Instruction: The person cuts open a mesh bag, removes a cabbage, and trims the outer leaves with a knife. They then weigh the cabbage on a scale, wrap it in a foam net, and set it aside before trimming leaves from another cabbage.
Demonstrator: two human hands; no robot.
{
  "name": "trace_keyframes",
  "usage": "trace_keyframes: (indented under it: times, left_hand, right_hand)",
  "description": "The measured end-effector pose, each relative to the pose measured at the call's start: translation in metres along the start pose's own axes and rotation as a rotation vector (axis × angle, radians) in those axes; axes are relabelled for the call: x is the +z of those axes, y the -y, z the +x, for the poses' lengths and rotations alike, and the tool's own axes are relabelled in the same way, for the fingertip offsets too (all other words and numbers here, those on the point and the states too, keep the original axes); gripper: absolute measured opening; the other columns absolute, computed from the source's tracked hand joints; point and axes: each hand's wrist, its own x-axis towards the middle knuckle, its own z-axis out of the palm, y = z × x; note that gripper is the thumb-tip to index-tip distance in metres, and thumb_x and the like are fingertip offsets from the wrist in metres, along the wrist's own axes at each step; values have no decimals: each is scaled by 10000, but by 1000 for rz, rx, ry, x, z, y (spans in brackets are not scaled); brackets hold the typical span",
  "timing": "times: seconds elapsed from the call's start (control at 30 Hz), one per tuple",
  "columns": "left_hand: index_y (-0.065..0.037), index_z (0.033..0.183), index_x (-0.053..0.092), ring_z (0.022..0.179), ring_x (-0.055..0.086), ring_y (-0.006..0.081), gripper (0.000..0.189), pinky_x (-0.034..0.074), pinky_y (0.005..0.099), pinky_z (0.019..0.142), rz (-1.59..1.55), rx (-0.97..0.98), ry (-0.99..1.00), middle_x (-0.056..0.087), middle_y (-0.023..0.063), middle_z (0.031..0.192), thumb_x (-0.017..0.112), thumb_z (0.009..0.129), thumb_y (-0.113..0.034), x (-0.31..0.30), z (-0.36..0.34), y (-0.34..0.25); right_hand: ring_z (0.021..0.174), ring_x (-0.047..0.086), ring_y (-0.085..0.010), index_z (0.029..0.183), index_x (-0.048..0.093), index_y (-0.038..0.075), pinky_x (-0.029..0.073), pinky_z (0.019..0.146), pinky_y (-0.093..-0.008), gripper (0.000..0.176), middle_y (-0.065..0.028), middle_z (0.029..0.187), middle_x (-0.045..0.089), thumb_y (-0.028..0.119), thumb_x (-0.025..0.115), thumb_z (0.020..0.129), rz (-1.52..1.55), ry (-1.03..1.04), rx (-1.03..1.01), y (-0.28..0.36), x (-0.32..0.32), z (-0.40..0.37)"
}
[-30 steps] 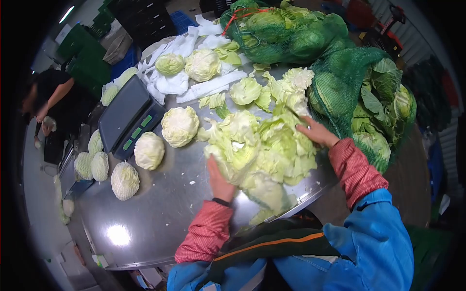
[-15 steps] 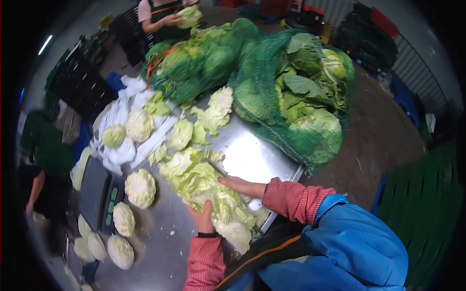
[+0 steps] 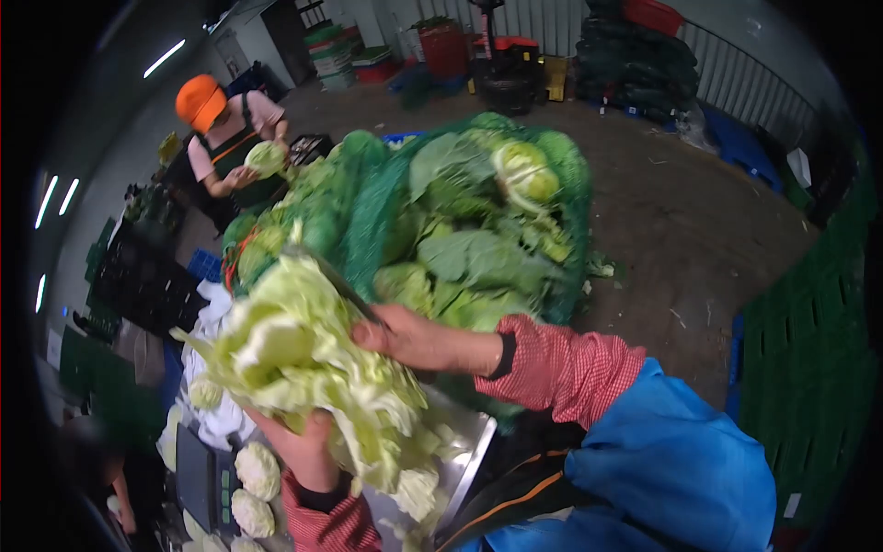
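A large bunch of loose pale-green cabbage leaves [image 3: 317, 368] is raised off the metal table, clasped between both my hands. My left hand [image 3: 303, 451] grips it from below, thumb on the near side. From the right, my right hand [image 3: 405, 336] presses its thumb against the leaves. A narrow dark strip, which looks like a knife [image 3: 345, 287], runs out from that hand behind the bunch; its handle is mostly hidden by the palm. Trimmed cabbages [image 3: 258, 469] lie on the table's left side, beside a dark scale [image 3: 202, 474].
Beyond the bunch stand green net sacks [image 3: 363, 225] of cabbages, one gaping with leafy heads [image 3: 483, 258]. The metal table's edge [image 3: 474, 460] runs below my right forearm. Across from me, a person in an orange cap [image 3: 200, 101] holds a cabbage [image 3: 265, 159]. Green crates [image 3: 800, 386] stand at right.
The leaves have come up off the table in my hands, moving left and away from me. My right hand has gone from lying flat to gripping. The view has tilted up.
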Motion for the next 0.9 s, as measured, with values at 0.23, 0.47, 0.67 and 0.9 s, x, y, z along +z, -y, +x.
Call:
trace_keyframes:
  times: [0.23,0.47,0.67,0.9]
  left_hand:
    - [-63,1521,208,1195,516,238,745,397,358,1027,-31,364,184,494,127,1350,593,883,-72,256,163,-48]
    - [-68,1490,265,1111,589,211,893,491,337,953,-253,349,536,563,118,1263,800,777,-105,503,280,-80]
    - [-91,1542,186,1174,597,344,1164,473,421,1018,280,392,544,566,240,1315,813,691,-578,651,367,0]
    - [-71,1416,473,1151,617,254,752,465,370,991,527,417,628,639,193,1228,781,805,-384,595,331,32]
  right_hand:
    - [1036,593,-157,1250,545,-65,479,915,-301,905,-115,1138,640,746,544,848,-126,-245,-250,132,-253,-27]
    - [1345,446,-258,1521,277,79,427,1086,-394,967,-162,1483,412,788,393,873,-66,-462,-351,171,-459,-50]
    - [1293,498,-336,1525,211,29,510,999,-458,1008,-222,1476,393,788,357,879,95,-659,-278,111,-603,-45]
    - [716,619,-204,1317,465,-37,519,491,-325,816,-211,1134,567,663,510,902,-34,-1216,404,-65,-697,-40]
